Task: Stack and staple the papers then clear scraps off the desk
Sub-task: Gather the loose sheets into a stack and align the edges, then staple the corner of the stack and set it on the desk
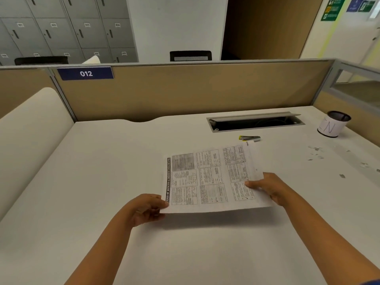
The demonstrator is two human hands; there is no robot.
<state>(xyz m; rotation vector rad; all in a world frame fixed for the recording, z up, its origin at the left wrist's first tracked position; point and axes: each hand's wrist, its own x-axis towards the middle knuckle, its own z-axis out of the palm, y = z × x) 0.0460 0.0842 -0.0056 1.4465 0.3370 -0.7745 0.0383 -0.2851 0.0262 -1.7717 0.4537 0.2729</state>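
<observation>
Lifted slightly above the white desk [102,182], the printed papers [211,177] are held at both ends: the near-left corner is pinched by the left hand [148,208], and the right edge is gripped by the right hand [267,187], thumb on top. Just beyond the papers' far corner a stapler [249,138] is seen lying flat. Paper scraps [316,153] are scattered to the right, near a mesh cup [334,124].
</observation>
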